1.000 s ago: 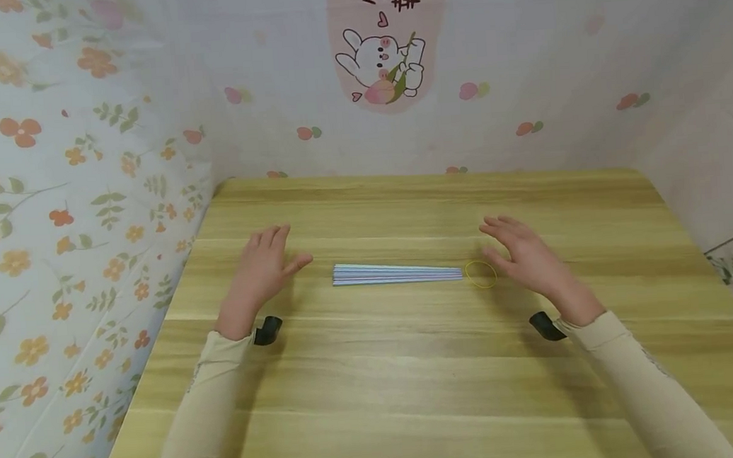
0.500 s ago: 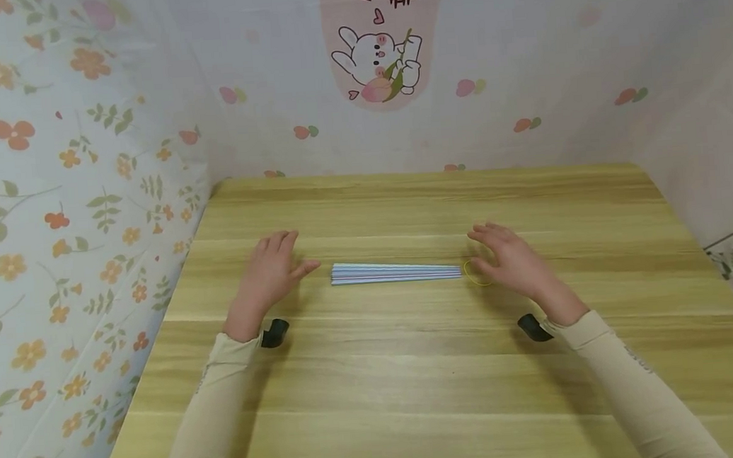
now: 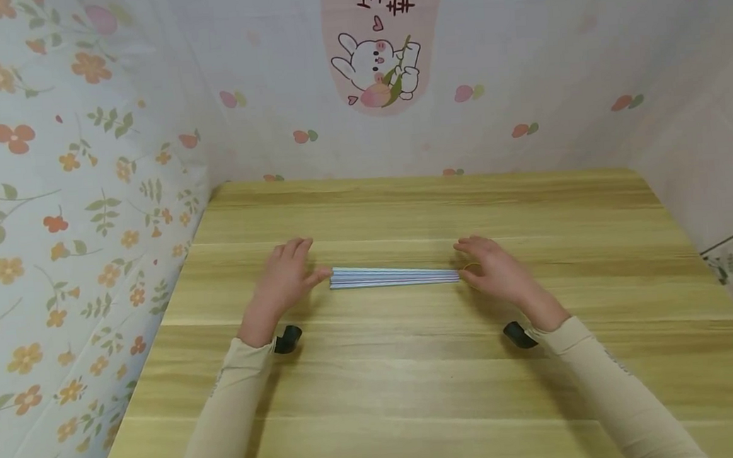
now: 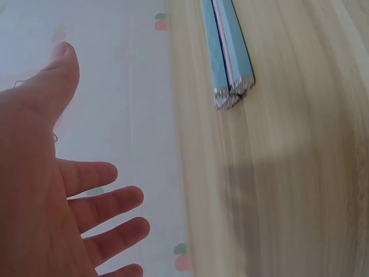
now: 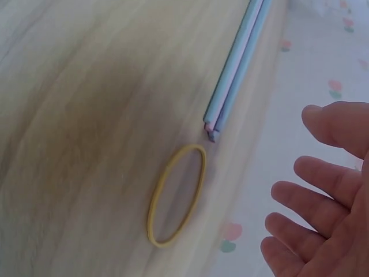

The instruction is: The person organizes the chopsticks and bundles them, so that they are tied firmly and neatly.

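A bundle of long, thin pastel sticks, blue with pink and purple, lies crosswise on the wooden table. Its left end looks silvery and crinkled in the left wrist view. Just left of that end, my left hand hovers with fingers spread and thumb toward the sticks; nothing is in it. My right hand is held over the other end, its fingers relaxed and apart from the bundle. Below it a yellow rubber band lies flat by the sticks' right tip, mostly covered by the hand in the head view.
The wooden table has rounded corners. Behind it hangs a white cloth with a rabbit print, and a flowered cloth hangs at the left. Black wrist-worn pieces show under both sleeves.
Both hands have moved inward and slightly nearer the person, closing in on the two ends of the bundle. The right hand now covers most of the rubber band. The sticks stay in place.
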A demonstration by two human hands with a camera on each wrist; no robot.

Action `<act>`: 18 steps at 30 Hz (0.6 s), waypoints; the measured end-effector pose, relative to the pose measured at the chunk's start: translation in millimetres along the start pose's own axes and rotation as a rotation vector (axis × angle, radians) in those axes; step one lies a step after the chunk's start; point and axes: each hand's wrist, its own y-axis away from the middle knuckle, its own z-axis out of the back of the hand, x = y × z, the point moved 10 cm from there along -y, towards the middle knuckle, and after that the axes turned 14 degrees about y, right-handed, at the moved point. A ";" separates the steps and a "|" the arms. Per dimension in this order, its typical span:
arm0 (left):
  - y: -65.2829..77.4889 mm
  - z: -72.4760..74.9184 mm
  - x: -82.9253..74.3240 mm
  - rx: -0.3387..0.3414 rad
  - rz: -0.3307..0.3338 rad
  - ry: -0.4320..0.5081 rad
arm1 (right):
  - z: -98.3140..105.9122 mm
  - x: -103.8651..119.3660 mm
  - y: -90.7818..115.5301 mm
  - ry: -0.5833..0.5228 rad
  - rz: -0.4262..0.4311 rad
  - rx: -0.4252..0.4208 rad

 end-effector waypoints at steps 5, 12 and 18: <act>-3.5 -7.4 -2.8 0.022 0.003 -0.003 | -3.8 5.6 -3.0 0.003 0.022 -0.018; -9.7 -16.9 -12.8 0.042 -0.035 -0.034 | -10.9 12.9 -5.1 -0.001 0.054 -0.036; -10.7 -28.3 -16.5 0.078 -0.063 -0.047 | -16.2 17.0 -4.8 0.007 0.055 -0.050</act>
